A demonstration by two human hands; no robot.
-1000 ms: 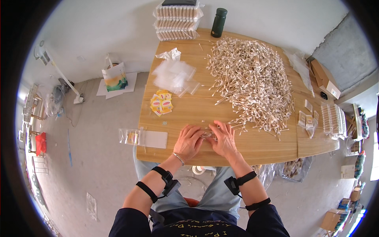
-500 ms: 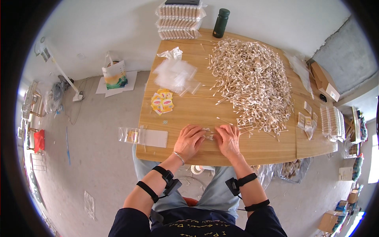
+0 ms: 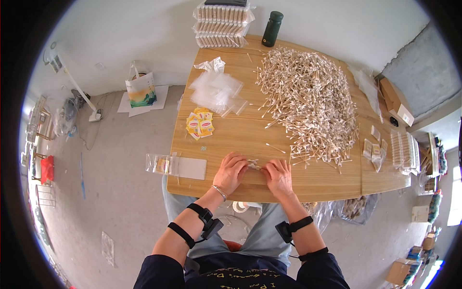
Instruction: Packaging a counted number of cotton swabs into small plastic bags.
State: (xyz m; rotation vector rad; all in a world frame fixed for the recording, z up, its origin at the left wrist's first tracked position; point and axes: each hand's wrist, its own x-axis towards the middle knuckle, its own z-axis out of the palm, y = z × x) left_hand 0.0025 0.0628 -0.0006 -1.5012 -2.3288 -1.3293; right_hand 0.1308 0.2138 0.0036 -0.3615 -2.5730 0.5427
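A small bunch of cotton swabs [image 3: 252, 164] lies between my two hands near the table's front edge, white tips showing. My left hand [image 3: 231, 171] is closed around one end of the bunch, its fingers hiding part of it. My right hand [image 3: 278, 175] has its fingertips pinched together at the other end. A single loose cotton swab [image 3: 275, 148] lies just beyond my right hand. Farther back on the right is a large heap of cotton swabs [image 3: 310, 103]. Left of my left hand, a clear packet of swabs [image 3: 162, 164] lies beside a white card [image 3: 192, 168].
Yellow-and-white labels [image 3: 199, 124] and clear plastic bags [image 3: 217, 90] lie at the table's left. Packed swab bundles [image 3: 221, 26] and a dark green bottle [image 3: 272, 30] stand at the back. More packs [image 3: 404, 149] and an open cardboard box [image 3: 395, 100] are at the right.
The swabs between my hands sit closer together than before. My right hand's fingertips have drawn in around their end. The view has shifted slightly.
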